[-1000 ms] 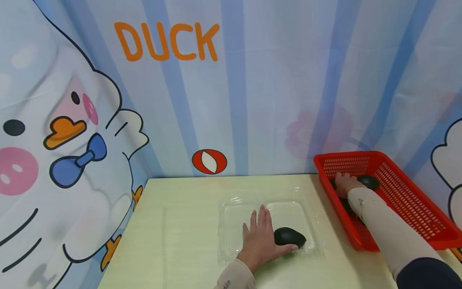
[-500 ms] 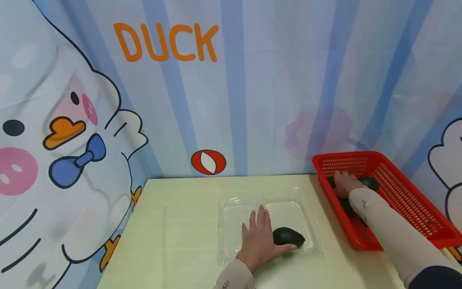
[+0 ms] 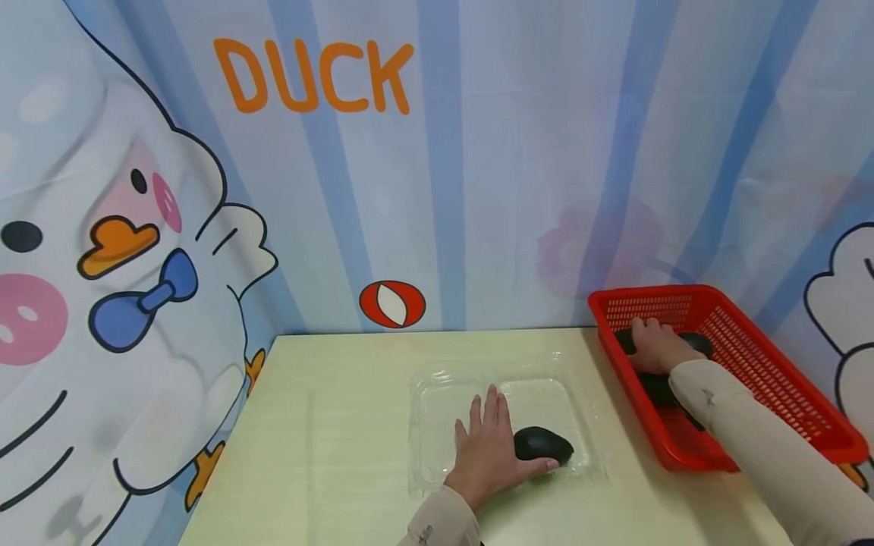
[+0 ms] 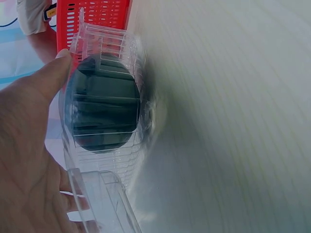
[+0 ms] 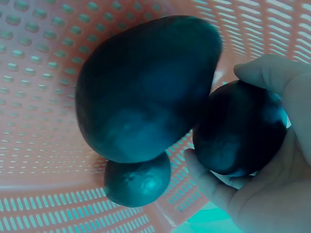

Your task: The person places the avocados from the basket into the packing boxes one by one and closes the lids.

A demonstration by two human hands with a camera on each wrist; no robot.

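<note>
Nearest us: left grip (image 3: pixel 485 459) is flat, fingers spread over the middle of the clear tray (image 3: pixel 435 436), holding nothing. Light, even pressure should do; we mustn't dent the plastic. One dark fruit (image 3: pixel 544 444) sits in the tray's right half, beside our thumb. Long axis roughly left-right, narrow end pointing right and slightly back at us. Tray lies on the worktop (image 3: pixel 355 425).

Further out, right: red basket (image 3: pixel 690 461), with right grip (image 3: pixel 658 350) down in its far-left part. Grip is curled, thumb one side, fingers the other, only as wide as the held fruit (image 5: pixel 238 128). Looks like a pick; we'd keep the hold round its fattest part, firm without squeezing, and lift straight up, clear of the second fruit (image 5: pixel 146 92), the third fruit (image 5: pixel 138 184) and the rim. Held fruit shows a rounded side only; we can't tell its tip direction or long axis.
</note>
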